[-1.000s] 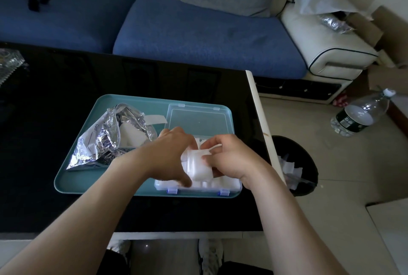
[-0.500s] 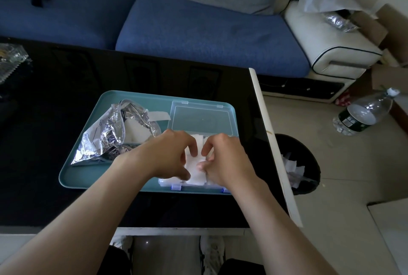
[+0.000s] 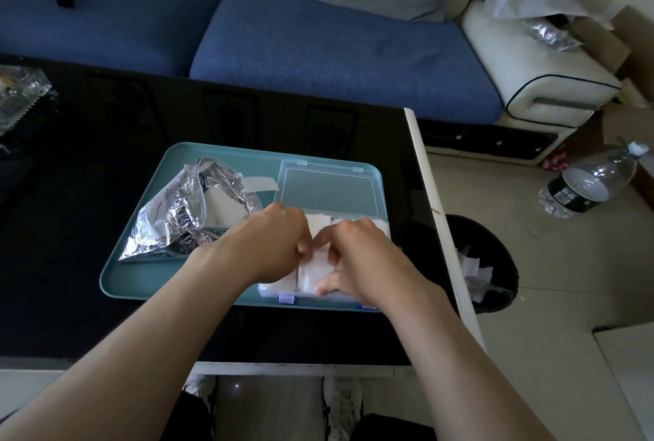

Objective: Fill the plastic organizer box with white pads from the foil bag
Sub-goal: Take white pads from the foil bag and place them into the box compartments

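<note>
Looks mostly filled, prob. not finished: pinching a stack of soft white square pads point(image 3: 315, 269) w/ left hand point(image 3: 279, 246) & right hand point(image 3: 364, 260), seating it in the clear rectangular plastic organizer box point(image 3: 272, 290) on the teal tray point(image 3: 120, 274), w/ more white showing inside the crinkled silver foil bag point(image 3: 170, 224) beside it.

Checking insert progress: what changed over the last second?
The left hand and right hand lowered the pad from above the box down into it, still pinching it. The foil bag, tray and open lid stayed put.
</note>
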A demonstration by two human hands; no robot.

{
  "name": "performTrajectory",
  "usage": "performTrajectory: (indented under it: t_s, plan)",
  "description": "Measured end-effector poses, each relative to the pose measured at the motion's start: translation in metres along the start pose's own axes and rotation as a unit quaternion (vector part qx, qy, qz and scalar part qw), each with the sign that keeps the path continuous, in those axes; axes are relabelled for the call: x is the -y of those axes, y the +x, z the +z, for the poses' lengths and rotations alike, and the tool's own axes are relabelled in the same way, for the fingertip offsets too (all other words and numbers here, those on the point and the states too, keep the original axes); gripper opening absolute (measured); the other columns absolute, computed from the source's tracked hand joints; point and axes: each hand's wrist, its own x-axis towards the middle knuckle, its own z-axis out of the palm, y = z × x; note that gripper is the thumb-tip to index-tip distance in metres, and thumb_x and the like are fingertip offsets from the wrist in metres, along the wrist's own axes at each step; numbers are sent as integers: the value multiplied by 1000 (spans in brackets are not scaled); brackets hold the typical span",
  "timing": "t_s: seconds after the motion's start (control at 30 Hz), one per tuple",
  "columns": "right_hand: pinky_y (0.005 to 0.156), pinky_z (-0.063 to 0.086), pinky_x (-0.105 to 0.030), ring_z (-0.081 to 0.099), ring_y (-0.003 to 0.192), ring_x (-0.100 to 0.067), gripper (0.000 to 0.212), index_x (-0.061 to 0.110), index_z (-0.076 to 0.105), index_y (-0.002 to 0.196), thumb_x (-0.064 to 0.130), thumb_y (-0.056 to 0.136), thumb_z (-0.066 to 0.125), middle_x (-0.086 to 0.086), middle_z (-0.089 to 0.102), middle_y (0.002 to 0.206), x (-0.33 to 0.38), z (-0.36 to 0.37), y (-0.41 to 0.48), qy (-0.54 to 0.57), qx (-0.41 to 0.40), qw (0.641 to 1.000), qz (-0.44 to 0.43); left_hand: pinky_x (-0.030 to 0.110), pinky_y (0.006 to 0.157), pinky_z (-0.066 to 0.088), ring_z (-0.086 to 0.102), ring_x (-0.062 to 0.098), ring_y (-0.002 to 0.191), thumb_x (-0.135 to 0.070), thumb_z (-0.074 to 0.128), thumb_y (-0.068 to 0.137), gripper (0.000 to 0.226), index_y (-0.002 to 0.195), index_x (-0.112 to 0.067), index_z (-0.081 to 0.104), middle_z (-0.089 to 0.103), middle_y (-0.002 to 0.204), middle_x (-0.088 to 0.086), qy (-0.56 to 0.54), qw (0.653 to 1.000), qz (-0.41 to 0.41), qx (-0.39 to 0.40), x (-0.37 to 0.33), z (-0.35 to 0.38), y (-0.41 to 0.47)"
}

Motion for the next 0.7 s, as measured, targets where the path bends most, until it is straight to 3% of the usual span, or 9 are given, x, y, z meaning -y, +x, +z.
performTrajectory:
  t_s: [0.2,0.3,0.37,0.53,0.63,0.7]
  plan:
    - [73,52,-29,64,86,-10,47,34,75,114,25,72,97,14,63,88,-2,2,1,17,-14,1000,17,39,81,62,72,15,84,-32,79,82,8,80,-39,75,72,87,-13,-5,1000,-25,-3,-1,0,-2]
    - [65,41,-28,62,95,-16,47,35,74,117,31,74,93,10,65,95,1,3,2,-18,-6,1000,14,40,79,62,71,18,85,-29,68,83,15,74,-41,68,70,88,-12,-12,999,-35,-12,-2,-3,-2]
    - [68,40,-31,61,102,-23,45,34,73,123,26,81,84,3,69,104,4,5,4,-49,-5,999,4,42,80,61,69,21,87,-28,59,83,15,74,-39,63,68,92,-7,-35,998,-42,-28,-4,-5,-2]
    - [78,59,-37,68,96,-26,25,27,74,109,16,88,67,0,72,102,11,3,5,-68,-26,997,11,44,75,56,62,29,93,-7,56,88,24,94,-24,72,60,103,3,-24,975,-62,-214,-1,-12,-1]
    - [70,60,-35,66,83,-18,12,29,72,92,21,88,64,6,70,83,18,-3,6,-40,-77,996,5,50,82,50,51,38,104,2,65,81,30,101,-18,77,53,111,12,41,941,-119,-314,10,-22,-3]
    - [64,59,-34,64,73,-13,11,28,69,86,25,92,61,8,67,77,24,-5,10,-12,-130,991,-6,48,89,42,44,38,110,-4,75,76,33,103,-23,78,49,119,10,81,927,-157,-331,19,-27,-6]
